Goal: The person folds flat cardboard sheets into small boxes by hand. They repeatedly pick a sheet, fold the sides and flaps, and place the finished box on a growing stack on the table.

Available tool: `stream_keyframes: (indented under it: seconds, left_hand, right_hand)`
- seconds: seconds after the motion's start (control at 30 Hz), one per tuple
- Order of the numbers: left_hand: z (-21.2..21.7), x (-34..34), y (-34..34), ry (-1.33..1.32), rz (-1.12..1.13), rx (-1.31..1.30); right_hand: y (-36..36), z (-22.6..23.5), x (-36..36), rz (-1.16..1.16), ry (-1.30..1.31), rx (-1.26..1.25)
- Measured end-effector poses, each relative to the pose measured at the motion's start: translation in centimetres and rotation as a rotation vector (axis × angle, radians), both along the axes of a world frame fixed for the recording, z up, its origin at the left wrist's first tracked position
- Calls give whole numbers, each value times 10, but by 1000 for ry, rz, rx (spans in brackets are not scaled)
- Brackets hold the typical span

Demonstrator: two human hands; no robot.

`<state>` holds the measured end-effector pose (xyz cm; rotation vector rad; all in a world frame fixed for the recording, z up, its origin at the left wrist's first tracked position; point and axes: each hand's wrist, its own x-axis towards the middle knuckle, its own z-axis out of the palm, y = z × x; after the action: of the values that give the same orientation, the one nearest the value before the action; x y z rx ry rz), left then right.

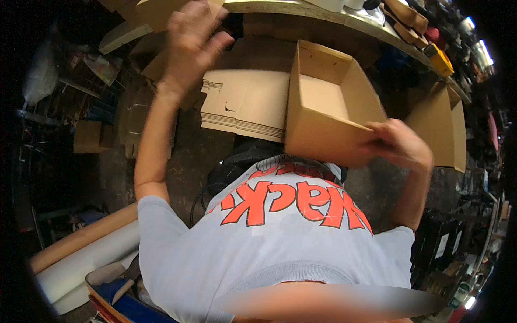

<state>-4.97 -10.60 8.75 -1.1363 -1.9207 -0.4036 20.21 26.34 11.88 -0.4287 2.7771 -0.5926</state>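
Observation:
An open cardboard box (328, 129) stands in front of me, tilted a little, with its bare inside showing. My right hand (401, 144) is closed on its near right corner, fingers over the rim. To the left of the box, and partly behind it, lies a stack of flat cardboard blanks (247, 99) with cut slots. My left hand (195, 43) is raised at the far left, smeared by motion, its thumb apart from the fingers. Its fingertips are beside a piece of brown cardboard (156, 13) at the top edge; whether they touch it is unclear.
A shelf (301, 7) crosses the far side, with shoe-shaped forms (404, 19) and a yellow box (439, 59). Another open carton (444, 126) stands to the right. At lower left lie long brown and white rolls (89, 258). A small carton (93, 135) sits farther left.

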Motion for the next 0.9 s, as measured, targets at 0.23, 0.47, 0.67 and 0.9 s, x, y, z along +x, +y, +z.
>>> stream_keyframes:
  seconds: [0.23, 0.47, 0.67, 0.9]
  left_hand:
    - [16, -116, -57, 94, 381, -46]
    - [-12, -101, -12, 219, 555, 59]
    - [-7, -79, 8, 47, 469, 249]
    - [-31, -100, 13, 1, 364, 461]
  right_hand:
    - [16, 123, 45, 13, 714, -69]
    - [-21, 156, -136, 117, 1171, -12]
    - [-141, 122, -301, 218, 1301, -25]
    - [-206, 61, -388, 320, 886, 178]
